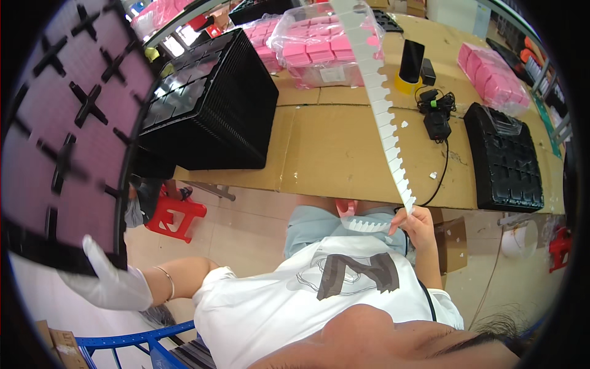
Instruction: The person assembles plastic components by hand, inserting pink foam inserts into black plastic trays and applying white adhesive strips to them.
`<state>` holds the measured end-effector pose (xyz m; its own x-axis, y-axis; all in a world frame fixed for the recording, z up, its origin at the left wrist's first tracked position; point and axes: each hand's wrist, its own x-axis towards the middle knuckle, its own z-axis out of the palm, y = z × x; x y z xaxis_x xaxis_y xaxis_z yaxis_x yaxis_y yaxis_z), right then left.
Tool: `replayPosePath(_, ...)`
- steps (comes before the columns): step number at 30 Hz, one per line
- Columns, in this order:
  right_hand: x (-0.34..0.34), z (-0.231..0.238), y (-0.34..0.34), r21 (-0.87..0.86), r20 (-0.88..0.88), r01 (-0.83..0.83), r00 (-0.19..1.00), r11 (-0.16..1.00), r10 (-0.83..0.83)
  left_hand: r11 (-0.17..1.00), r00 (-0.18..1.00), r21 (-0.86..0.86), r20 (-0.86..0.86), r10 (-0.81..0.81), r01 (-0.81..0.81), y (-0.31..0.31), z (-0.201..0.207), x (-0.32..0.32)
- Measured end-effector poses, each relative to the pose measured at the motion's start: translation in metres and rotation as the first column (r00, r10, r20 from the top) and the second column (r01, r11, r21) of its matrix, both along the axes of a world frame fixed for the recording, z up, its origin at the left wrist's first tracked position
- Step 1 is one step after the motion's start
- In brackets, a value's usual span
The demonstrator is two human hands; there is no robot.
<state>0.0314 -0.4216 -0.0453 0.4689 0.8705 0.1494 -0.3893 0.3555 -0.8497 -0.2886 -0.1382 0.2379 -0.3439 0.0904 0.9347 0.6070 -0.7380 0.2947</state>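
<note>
My left hand [110, 286], in a white glove, grips the lower edge of a large black tray [67, 261] at the left. The tray is tilted up on edge, with black cross-shaped dividers over a pinkish surface; some of it is blurred. In my bare right hand [416, 227], thumb and fingers pinch a long white strip [380, 104] with a notched edge. The strip runs up across the table to the top of the view, and a short end [367, 226] hangs over my lap.
A stack of black trays [233, 114] stands on the cardboard-covered table [326, 141]. Pink blocks in clear plastic [329, 46] sit behind. A phone [412, 58] leans by a yellow tape roll [407, 84], near a cabled black adapter [437, 126]. A black molded tray [504, 160] lies at right.
</note>
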Motion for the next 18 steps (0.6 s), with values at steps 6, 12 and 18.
replayPosePath(6, -0.007, 0.013, 0.005, -0.196, 0.281, 0.108, 0.959, 0.975, -0.049, 0.968, 0.632, 0.063, -0.747, 0.206, -0.242, 0.041, 0.020, 0.077)
replayPosePath(12, -0.017, -0.005, 0.014, -0.281, 0.334, 0.166, 0.940, 0.945, -0.065, 0.955, 0.342, -0.179, -0.935, -0.090, -0.239, 0.152, -0.034, 0.157)
replayPosePath(18, -0.022, -0.020, 0.013, -0.240, 0.288, 0.367, 0.911, 0.899, -0.295, 0.898, 0.281, -0.374, -0.909, -0.307, -0.231, 0.192, -0.036, 0.181)
